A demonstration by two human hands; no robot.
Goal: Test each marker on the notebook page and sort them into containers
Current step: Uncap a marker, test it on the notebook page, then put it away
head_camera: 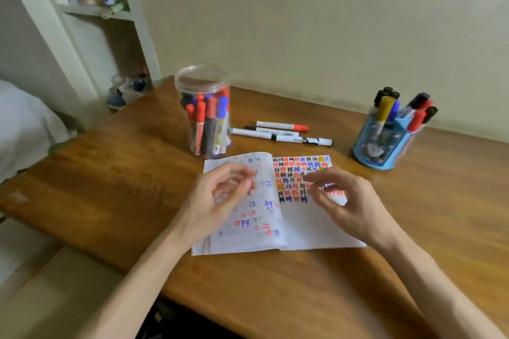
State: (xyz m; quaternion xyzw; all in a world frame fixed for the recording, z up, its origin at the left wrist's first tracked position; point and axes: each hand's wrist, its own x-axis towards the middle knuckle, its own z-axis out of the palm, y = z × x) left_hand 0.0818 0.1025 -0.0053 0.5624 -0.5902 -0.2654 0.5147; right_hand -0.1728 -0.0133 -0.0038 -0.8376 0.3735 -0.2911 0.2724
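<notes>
On the brown table point(110, 201), close to the person, an open notebook point(308, 228) lies flat. Both hands are just over its pages. The left hand point(217, 198) and the right hand point(349, 201) have loose, bent fingers and hold nothing. The right page has rows of red, blue and black marks. Behind the notebook lie a few loose markers point(278, 133). Farther back, a clear jar point(205, 82) on the left and a blue cup point(385, 140) on the right stand full of markers.
</notes>
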